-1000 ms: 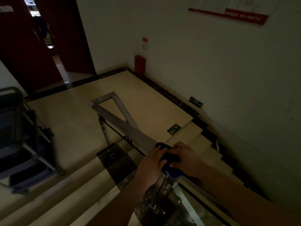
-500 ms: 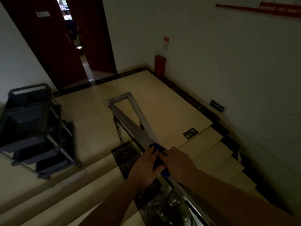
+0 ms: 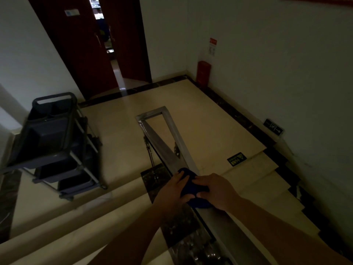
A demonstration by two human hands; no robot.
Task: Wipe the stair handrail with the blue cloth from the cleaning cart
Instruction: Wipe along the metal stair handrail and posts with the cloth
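Both hands (image 3: 193, 190), blue cloth (image 3: 188, 185) farther down handrail (image 3: 162, 148).

Handrail (image 3: 164, 148) top is bare metal from the blue cloth (image 3: 191, 186) down to the U-bend at the landing, nothing resting on it. Gap between the two rail runs is open. Brackets and posts (image 3: 150, 150) sit underneath. Cleaning cart (image 3: 55, 144) stands well apart, left. Wall (image 3: 286, 73) well apart on the right.
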